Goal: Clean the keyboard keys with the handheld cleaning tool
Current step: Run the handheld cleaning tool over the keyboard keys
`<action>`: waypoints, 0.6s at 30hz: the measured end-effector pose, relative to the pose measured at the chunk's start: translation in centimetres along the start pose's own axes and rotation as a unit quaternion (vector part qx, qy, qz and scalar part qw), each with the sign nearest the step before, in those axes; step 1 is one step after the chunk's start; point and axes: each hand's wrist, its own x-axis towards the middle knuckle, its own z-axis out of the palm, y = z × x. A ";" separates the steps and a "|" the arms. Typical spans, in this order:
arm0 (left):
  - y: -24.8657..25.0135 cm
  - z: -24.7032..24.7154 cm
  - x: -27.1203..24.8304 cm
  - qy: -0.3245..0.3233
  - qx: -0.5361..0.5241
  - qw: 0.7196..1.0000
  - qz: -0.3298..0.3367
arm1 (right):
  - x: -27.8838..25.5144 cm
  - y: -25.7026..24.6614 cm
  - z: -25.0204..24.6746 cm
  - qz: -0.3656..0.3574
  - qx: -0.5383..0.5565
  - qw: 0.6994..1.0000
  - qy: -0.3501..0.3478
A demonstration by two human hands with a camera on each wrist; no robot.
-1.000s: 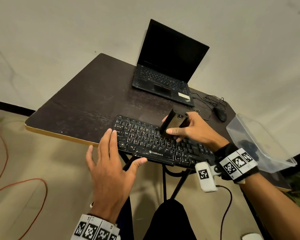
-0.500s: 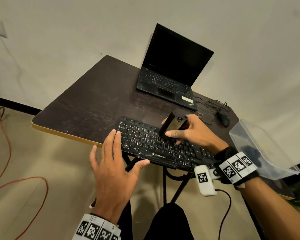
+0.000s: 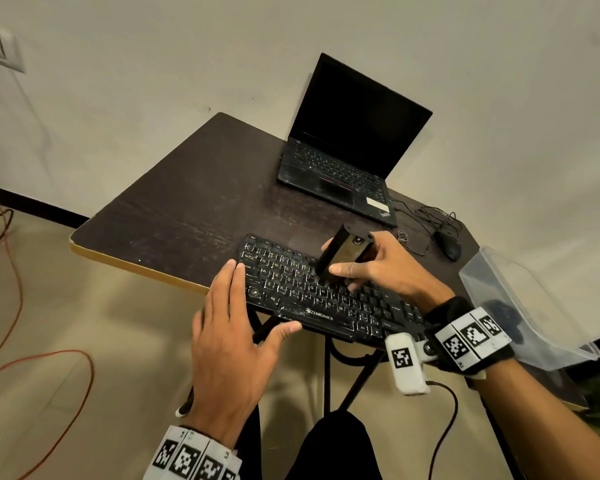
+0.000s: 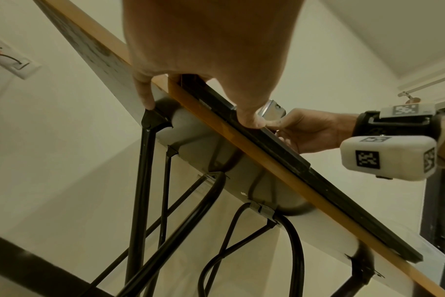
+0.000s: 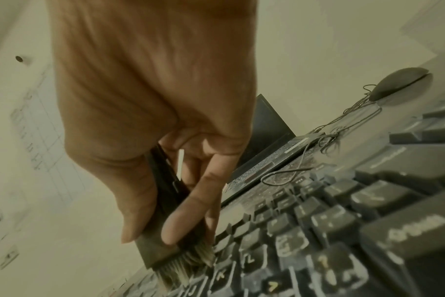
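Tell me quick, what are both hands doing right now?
Left hand: open, fingers straight on the keyboard left end, thumb at its front edge.
Right hand: holding the cleaning brush, bristles on the keys.

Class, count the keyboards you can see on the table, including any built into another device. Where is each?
2. The separate keyboard lies at the table's near edge under both hands; the other is built into the open laptop behind it.

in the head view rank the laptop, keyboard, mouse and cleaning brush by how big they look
1. laptop
2. keyboard, close to the laptop in apparent size and nearer the camera, so unsure
3. cleaning brush
4. mouse
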 end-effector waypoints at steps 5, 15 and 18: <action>0.0 -0.1 -0.1 -0.007 -0.010 1.000 -0.007 | 0.4 0.1 0.4 -0.008 -0.014 0.998 0.062; 0.3 -0.2 0.0 -0.013 -0.011 1.000 -0.014 | 0.5 -0.9 1.8 -0.047 -0.062 0.996 0.049; 0.2 -0.2 0.0 -0.010 -0.009 1.000 -0.011 | 0.6 -1.1 2.2 -0.037 -0.054 0.997 0.027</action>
